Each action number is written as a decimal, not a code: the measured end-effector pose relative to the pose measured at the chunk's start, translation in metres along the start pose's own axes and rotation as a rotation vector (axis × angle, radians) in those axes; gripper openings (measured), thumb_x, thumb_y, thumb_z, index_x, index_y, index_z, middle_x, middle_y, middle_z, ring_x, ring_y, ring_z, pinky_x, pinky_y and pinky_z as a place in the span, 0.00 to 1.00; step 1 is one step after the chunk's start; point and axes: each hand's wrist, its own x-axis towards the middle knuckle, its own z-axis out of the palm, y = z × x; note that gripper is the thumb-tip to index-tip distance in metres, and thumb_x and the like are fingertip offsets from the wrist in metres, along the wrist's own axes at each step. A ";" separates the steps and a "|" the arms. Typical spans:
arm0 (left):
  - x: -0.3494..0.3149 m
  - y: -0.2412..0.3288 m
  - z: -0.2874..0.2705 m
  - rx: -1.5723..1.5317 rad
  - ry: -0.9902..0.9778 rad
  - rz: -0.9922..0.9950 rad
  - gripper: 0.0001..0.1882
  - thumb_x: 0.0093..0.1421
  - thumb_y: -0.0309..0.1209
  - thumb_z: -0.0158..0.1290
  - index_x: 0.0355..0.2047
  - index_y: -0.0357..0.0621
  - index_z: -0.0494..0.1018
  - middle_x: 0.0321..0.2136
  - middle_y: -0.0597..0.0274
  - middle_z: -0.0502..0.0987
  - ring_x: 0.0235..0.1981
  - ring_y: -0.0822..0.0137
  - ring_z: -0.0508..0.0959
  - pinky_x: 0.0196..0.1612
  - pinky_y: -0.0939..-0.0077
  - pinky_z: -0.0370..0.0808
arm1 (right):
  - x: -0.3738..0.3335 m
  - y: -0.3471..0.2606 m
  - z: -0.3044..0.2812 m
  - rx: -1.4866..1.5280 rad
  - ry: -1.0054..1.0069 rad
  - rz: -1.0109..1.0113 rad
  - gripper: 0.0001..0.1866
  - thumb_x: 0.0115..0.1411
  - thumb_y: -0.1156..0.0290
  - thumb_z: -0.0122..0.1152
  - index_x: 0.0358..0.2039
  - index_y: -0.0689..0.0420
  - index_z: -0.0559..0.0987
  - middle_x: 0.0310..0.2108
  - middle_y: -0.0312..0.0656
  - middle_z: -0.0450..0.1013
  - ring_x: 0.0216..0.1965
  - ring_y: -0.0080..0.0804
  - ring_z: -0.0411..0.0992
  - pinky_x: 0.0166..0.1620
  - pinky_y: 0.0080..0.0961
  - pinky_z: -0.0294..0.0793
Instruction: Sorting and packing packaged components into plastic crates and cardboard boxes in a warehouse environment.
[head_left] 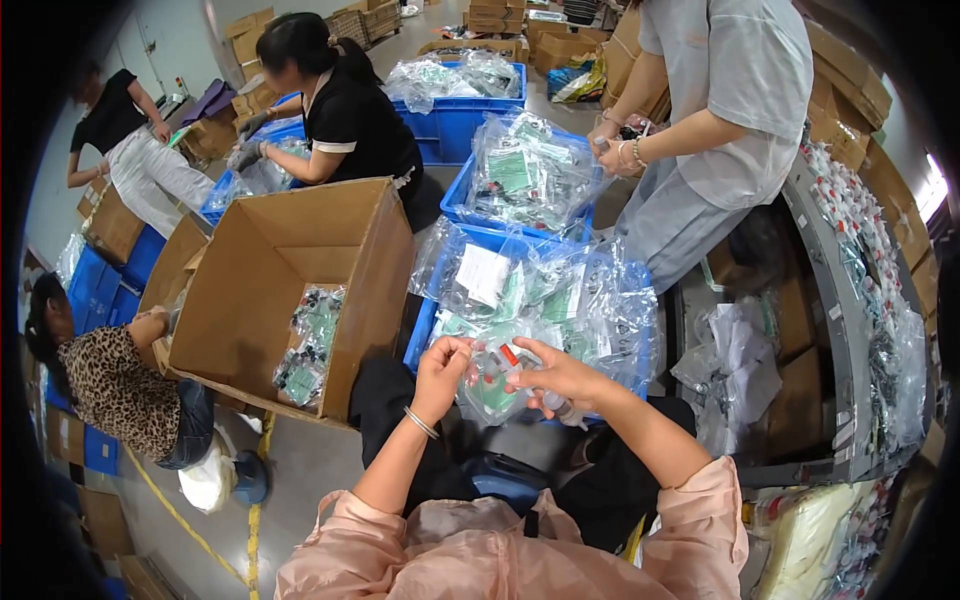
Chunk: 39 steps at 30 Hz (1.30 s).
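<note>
My left hand point(440, 378) pinches the edge of a clear plastic bag point(490, 397) at its thumb and fingertips. The bag hangs in front of me, with a green sheet and small red bits showing through. My right hand point(572, 378) is curled round small translucent bottle-like pieces point(560, 404). Beside its thumb and forefinger shows a red-orange tip point(509, 354); whether it belongs to one of those pieces I cannot tell. Just beyond both hands stands a blue bin point(420, 335) heaped with clear bags of green-and-white printed sheets point(560, 300).
An open cardboard box point(375, 300) with similar packs stands at my left. More filled blue bins point(430, 130) line up ahead. At the right are a grey-framed bin point(850, 400) and bags of red-and-white pieces point(850, 220). Several co-workers surround me; one stands close at front right.
</note>
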 end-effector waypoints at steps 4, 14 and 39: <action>0.008 0.011 -0.010 -0.075 0.067 -0.032 0.05 0.58 0.24 0.43 0.27 0.36 0.66 0.32 0.54 0.75 0.19 0.76 0.70 0.24 0.83 0.68 | -0.014 -0.027 -0.003 -0.049 -0.101 -0.058 0.35 0.53 0.68 0.57 0.58 0.55 0.52 0.36 0.47 0.70 0.20 0.22 0.66 0.16 0.19 0.66; 0.067 0.093 -0.017 0.040 0.091 0.110 0.08 0.58 0.28 0.46 0.29 0.35 0.71 0.26 0.59 0.75 0.18 0.77 0.68 0.23 0.84 0.67 | -0.095 -0.003 -0.045 0.165 0.073 -0.380 0.32 0.53 0.74 0.55 0.57 0.55 0.54 0.35 0.50 0.68 0.20 0.25 0.66 0.14 0.19 0.67; 0.181 -0.045 -0.383 1.630 -0.446 -0.537 0.13 0.45 0.32 0.50 0.29 0.37 0.76 0.30 0.45 0.76 0.35 0.51 0.76 0.37 0.62 0.73 | -0.009 0.119 0.052 0.383 -0.092 0.271 0.29 0.48 0.80 0.59 0.52 0.56 0.64 0.42 0.39 0.66 0.45 0.26 0.63 0.43 0.18 0.66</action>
